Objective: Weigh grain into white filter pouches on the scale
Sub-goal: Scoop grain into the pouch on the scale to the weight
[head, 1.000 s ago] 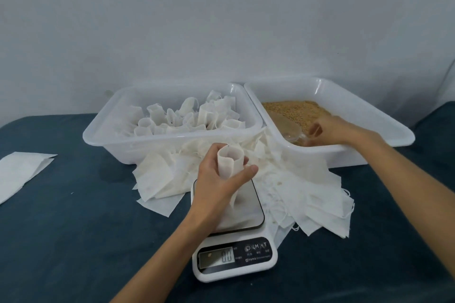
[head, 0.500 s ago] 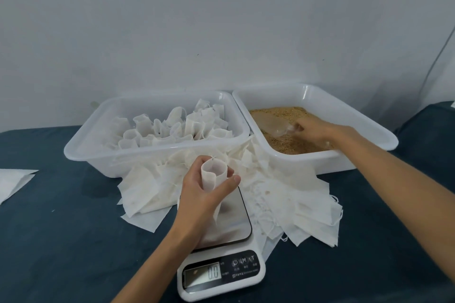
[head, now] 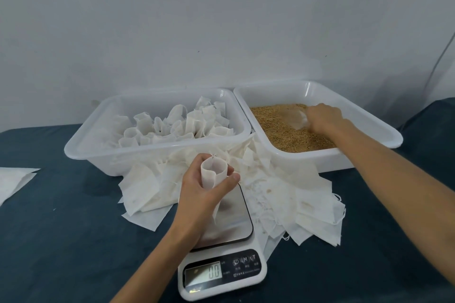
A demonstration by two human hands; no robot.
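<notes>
Dark blue cloth (head: 61, 229) covers the table under a bare grey wall (head: 172, 19). Left hand (head: 199, 194) fingers curl round an upright open pouch (head: 213, 172) above the scale (head: 221, 270). Right hand (head: 323, 117) grips a clear scoop (head: 294, 118) in the grain (head: 283, 133); loose pouches (head: 295, 199) lie between both hands.

white paper filter pouch (head: 213, 171) | white plastic scale (head: 222, 275), silver steel platform, black control panel, grey display | golden-brown grain (head: 283, 130) | two white plastic rectangular tubs (head: 152, 152) | heap of flat white pouches (head: 307, 206) | dark teal tabletop cloth (head: 61, 241) | pale grey wall (head: 221, 19)
</notes>
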